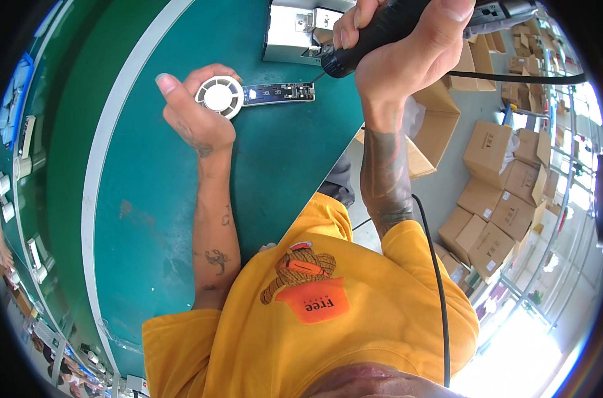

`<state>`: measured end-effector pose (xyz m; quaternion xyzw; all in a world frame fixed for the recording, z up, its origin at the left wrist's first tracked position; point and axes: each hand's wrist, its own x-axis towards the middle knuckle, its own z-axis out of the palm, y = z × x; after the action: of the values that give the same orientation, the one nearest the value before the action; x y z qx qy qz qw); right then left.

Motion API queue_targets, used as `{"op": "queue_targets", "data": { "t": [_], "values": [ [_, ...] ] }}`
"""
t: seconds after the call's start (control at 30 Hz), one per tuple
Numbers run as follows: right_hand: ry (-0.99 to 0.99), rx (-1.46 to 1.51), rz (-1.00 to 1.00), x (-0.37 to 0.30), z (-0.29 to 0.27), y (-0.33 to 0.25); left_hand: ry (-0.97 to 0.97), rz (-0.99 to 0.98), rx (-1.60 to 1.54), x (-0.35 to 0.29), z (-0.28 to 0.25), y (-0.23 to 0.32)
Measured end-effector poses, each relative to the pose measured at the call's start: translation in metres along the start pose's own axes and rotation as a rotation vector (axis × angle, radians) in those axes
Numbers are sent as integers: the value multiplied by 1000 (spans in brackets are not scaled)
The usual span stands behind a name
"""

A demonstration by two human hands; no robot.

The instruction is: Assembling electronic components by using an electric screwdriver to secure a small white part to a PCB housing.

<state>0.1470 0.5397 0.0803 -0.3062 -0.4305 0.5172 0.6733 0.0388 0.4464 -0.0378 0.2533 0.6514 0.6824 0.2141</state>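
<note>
My left hand (205, 119) is closed around the round end of a small device. That end is a white spoked ring (219, 97) with a plain disc at its centre. From it a narrow circuit board (278, 93) with a small bright light extends to the right, over the table. My right hand (411, 63) grips a black electric screwdriver (378, 40), held tilted. Its thin bit points down-left to the board's far right end; whether it touches there I cannot tell. My left fingers are partly hidden behind the ring.
A silver metal box (285, 36) stands on the green table (155, 212) beyond the board. Black cable (437, 285) runs down past my right arm. Open cardboard boxes (437, 129) and stacked cartons (490, 212) stand on the floor at right. A green belt with white parts lies left.
</note>
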Motion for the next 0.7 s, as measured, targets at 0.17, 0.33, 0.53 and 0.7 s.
{"op": "queue_targets", "data": {
  "t": [0.17, 0.33, 0.53, 0.7],
  "values": [
    [-192, -184, -270, 1, -19, 20, -8, -10, -3, 1, 1, 1],
    [-50, 66, 32, -3, -6, -7, -9, -12, -9, 2, 4, -3],
    [50, 92, -51, 13, 24, -30, -116, -19, 25, -12, 17, -2],
    [-226, -193, -483, 44, 18, -9, -165, -31, -11, -17, 30, 0]
  ]
}}
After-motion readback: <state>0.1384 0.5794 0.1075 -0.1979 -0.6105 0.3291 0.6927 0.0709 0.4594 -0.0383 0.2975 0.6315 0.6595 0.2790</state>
